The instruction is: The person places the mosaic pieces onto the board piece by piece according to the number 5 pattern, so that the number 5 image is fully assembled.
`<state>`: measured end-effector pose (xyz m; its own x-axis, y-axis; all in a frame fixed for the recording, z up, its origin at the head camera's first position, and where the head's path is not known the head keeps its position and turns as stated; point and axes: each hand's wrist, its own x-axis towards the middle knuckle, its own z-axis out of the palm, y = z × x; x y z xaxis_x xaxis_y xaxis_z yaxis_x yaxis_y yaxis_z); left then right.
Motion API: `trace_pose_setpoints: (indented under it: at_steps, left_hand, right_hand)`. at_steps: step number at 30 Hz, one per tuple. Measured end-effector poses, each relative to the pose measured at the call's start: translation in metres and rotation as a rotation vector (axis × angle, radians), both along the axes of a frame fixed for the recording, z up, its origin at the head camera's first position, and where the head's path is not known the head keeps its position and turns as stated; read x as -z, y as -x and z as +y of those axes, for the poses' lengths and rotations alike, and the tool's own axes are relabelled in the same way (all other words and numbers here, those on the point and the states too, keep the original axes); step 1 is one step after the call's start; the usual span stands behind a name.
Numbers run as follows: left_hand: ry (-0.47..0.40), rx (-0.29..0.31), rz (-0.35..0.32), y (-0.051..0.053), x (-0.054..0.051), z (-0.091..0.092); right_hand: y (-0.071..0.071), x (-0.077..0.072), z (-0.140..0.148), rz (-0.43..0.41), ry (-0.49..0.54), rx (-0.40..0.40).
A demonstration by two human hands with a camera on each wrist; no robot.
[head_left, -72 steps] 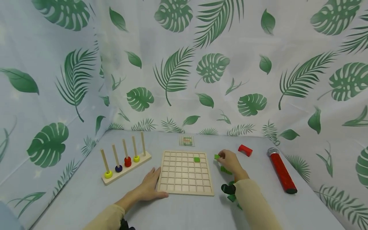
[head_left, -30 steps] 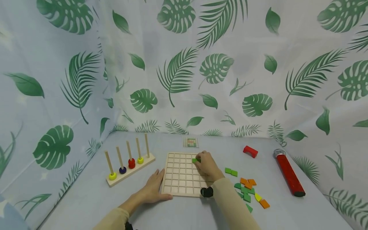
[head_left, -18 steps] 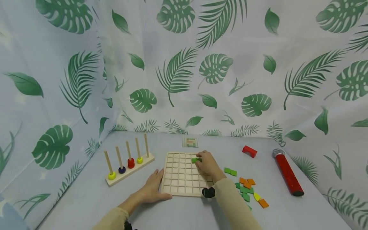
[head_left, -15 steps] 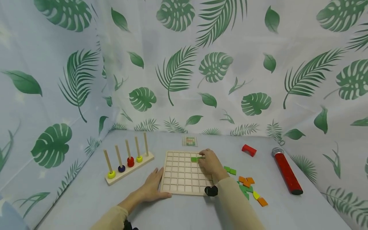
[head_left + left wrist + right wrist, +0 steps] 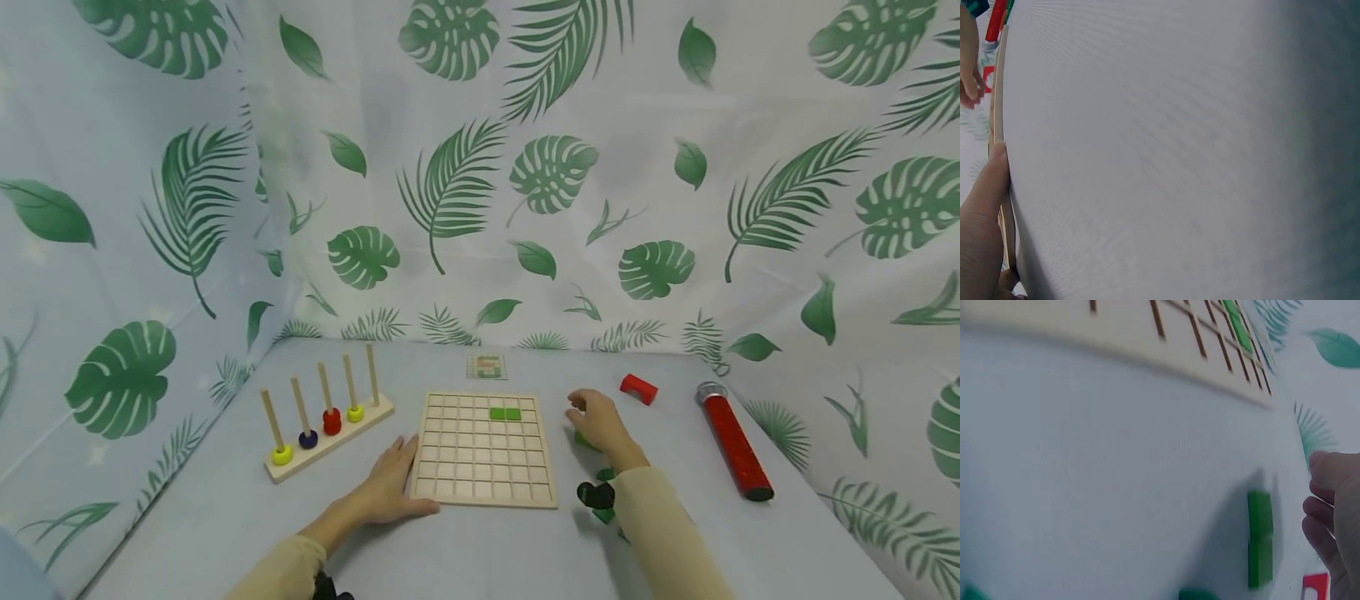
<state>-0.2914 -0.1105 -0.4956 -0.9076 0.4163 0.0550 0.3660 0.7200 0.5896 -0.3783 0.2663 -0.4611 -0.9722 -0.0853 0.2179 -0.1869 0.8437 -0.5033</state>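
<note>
A pale wooden grid board (image 5: 472,467) lies in the middle of the table, with two green square tiles (image 5: 505,414) side by side in its upper right part. My left hand (image 5: 388,487) rests at the board's left edge, fingers extended; in the left wrist view its thumb (image 5: 988,187) touches the edge. Right of the board, my right hand (image 5: 602,422) hovers with loosely bent fingers and nothing visible between them. Below it, in the right wrist view, two green blocks (image 5: 1260,519) lie end to end on the table. More green pieces (image 5: 603,516) are partly hidden by my right forearm.
Left of the board stands a peg rack (image 5: 330,446) with yellow, blue and red beads. Behind the board lies a small pattern card (image 5: 487,365). To the right are a red arch block (image 5: 639,389) and a red microphone-shaped object (image 5: 737,446). A leaf-print curtain (image 5: 465,292) surrounds the table.
My right hand brought a green tile onto the board beside the first one, let it go, and moved right, off the board. The left hand stays at the board's edge.
</note>
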Motion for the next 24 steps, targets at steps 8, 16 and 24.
trace_pose_setpoints:
  at_steps: [8,16,24]
  left_hand:
    - [0.012,0.003,0.006,0.0,-0.001,-0.001]
    - [0.007,0.013,0.004,-0.002,-0.002,-0.001]
    - [-0.006,0.017,0.022,0.0,-0.001,0.0]
  right_hand:
    - [-0.013,0.003,0.037,-0.091,0.021,0.046]
    - [-0.026,0.005,0.056,-0.216,0.013,0.01]
    - [-0.037,0.0,0.059,-0.345,0.034,0.048]
